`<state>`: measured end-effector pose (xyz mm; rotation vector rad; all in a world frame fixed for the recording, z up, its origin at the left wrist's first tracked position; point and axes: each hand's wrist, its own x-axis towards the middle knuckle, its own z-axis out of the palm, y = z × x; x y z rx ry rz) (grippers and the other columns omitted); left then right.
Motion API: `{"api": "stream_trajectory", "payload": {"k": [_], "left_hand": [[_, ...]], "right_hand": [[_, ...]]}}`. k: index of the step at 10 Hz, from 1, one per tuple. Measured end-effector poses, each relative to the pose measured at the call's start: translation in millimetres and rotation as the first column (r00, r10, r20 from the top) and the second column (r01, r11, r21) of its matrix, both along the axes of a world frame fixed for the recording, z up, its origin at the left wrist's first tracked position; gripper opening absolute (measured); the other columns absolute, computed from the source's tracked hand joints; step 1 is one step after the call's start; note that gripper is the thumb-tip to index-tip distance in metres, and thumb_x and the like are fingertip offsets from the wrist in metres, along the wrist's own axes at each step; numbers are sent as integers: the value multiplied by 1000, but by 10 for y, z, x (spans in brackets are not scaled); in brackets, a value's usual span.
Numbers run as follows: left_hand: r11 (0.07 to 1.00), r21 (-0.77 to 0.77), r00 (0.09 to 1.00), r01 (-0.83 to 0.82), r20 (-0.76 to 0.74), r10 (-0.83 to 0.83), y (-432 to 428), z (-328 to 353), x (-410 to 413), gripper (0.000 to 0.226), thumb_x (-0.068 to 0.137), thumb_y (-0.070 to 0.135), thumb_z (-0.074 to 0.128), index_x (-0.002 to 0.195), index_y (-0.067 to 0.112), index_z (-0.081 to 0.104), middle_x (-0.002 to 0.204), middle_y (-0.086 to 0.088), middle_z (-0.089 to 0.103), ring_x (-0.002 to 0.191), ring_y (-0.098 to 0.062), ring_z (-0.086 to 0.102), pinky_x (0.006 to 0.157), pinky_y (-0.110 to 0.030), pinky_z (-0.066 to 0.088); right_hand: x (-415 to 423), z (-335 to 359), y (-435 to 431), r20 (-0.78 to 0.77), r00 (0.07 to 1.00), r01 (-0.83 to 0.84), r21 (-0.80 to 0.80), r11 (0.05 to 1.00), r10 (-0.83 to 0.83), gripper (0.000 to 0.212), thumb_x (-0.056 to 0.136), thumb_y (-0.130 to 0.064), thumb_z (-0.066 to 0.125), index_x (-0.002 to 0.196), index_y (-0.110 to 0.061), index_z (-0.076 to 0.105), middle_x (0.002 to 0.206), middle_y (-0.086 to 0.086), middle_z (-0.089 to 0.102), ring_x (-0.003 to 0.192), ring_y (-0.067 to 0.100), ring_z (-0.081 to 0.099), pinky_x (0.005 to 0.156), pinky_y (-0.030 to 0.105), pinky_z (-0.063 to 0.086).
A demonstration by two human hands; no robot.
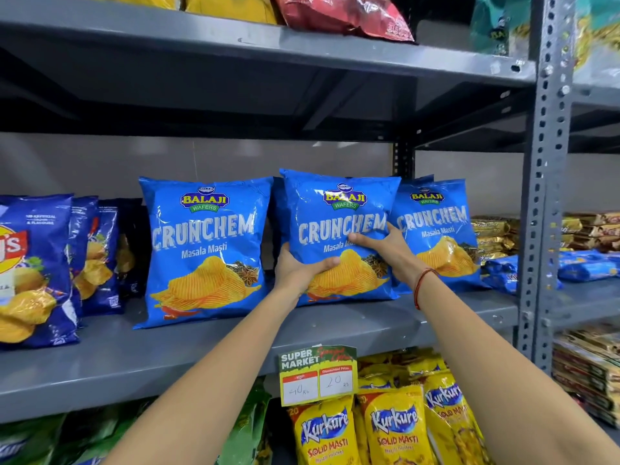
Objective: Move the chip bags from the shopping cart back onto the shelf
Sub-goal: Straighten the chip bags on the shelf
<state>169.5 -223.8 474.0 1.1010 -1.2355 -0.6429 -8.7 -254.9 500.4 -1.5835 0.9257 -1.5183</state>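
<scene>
Evenly and brightly lit from overhead, with deep shadow under the upper shelf (302, 52); white glare streaks on the glossy blue chip bags (204, 250); sharp at centre, soft and bent toward the edges, upright post (545, 196) bowed

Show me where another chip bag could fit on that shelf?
The bare grey shelf in front of the standing blue bags is free, along the front edge. A narrow gap sits between the left blue bag and the dark bags. Around the middle bag, held by the left hand and right hand, it's crowded.
</scene>
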Motion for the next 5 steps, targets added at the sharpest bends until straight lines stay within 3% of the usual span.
{"api": "stream_trajectory", "payload": {"k": [1, 3, 4, 5], "left_hand": [[998, -18, 998, -58, -10, 58, 14, -29, -48, 91, 52, 30, 91, 128, 12, 43, 127, -6, 56, 115, -24, 53, 98, -43, 47], [995, -23, 995, -93, 19, 94, 71, -56, -77, 89, 58, 32, 88, 130, 11, 40, 129, -7, 54, 118, -25, 51, 93, -36, 44], [986, -66, 981, -153, 110, 160, 107, -89, -108, 96, 62, 37, 84, 137, 11, 30, 139, -9, 43, 127, -27, 42, 97, -38, 40], [935, -212, 907, -285, 257, 335, 234, -140, -163, 103, 67, 40, 80, 144, 14, 17, 145, -11, 28, 132, -28, 32, 100, -45, 37]], "right_hand": [[12, -15, -57, -1, 1000, -7, -6, 1000, 7, 51, 69, -21, 82, 115, -17, 59, 103, -3, 70, 98, 16, 67, 92, 35, 53], [80, -120, 11, 45, 997, 63, -46, 997, -61, 51, 72, -23, 80, 116, -16, 57, 108, 0, 68, 99, 13, 66, 79, 20, 53], [125, -221, 86, 33, 981, 191, -32, 981, -190, 71, 73, -33, 79, 133, -17, 45, 126, -3, 56, 113, 14, 53, 90, 23, 44], [124, -320, 204, -9, 941, 336, -86, 938, -338, 93, 70, -43, 79, 145, -17, 31, 147, 5, 42, 133, 19, 42, 102, 32, 38]]}}
